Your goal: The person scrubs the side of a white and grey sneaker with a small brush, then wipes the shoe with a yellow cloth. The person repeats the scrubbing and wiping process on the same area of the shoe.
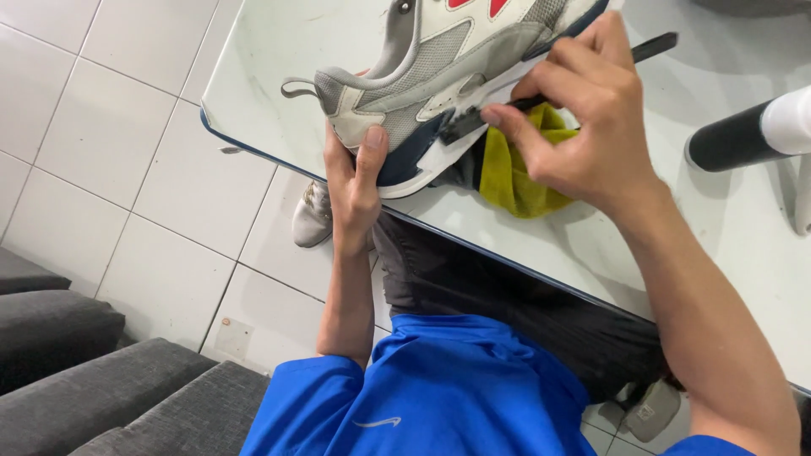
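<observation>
Head cam, looking down. My left hand (353, 181) gripped the heel of the grey and white sneaker (439, 76), thumb up on the back of the heel, fingers wrapped under the navy part of the sole. The shoe lay on its side on the white table (262, 59), heel at about 8 o'clock from the shoe's middle, toe running off the top of the frame toward 1 o'clock. A pull loop stuck out from the heel collar toward 9 o'clock.

My right hand (583, 127) was clenched around a thin dark brush (541, 97). The handle tip poked out past my knuckles at 2 o'clock; the bristle end sat on the white midsole near the heel, at 9 o'clock from that hand. Bristle contact looked firm, but the fingers hid part of it, so I couldn't tell exactly how much touched.

A yellow cloth (515, 181) lay bunched on the table under the shoe, at 6 o'clock from the brush head, just beside my right wrist. A black and white cylinder (743, 135) lay on the table at 3 o'clock from my right hand, well apart from the shoe.

Below the table edge: a second shoe (312, 219) on the tiled floor (127, 152), at 7 o'clock from my left hand. Grey sofa cushions (101, 397) filled the frame's 8 o'clock corner. Blue shirt (439, 397) and dark trousers were at 6 o'clock.
</observation>
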